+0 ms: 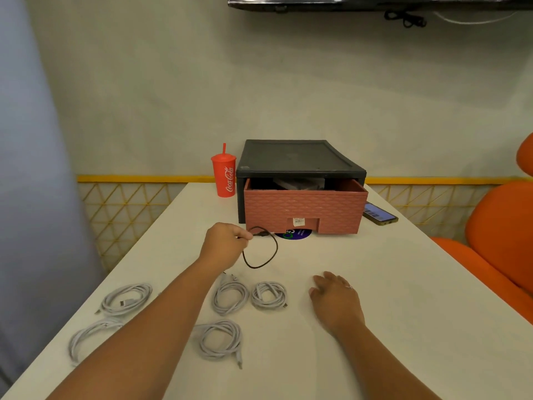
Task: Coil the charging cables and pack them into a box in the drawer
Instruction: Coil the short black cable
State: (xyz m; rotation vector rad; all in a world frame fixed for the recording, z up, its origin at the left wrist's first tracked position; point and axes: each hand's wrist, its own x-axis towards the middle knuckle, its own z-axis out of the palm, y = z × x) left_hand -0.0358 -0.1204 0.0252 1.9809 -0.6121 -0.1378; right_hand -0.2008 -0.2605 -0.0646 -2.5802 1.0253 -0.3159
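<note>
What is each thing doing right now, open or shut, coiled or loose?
drawer, partly pulled open
black cable, loose loop, end pinched by left hand
white cables, five, coiled, lying on table
right hand, flat on table, holding nothing
phone, screen lit
red cup, upright, lid on

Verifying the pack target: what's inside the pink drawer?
The drawer is part open. In the gap at its top a dark box-like shape shows, too dim to identify. The black casing and the drawer's front cover the rest.
</note>
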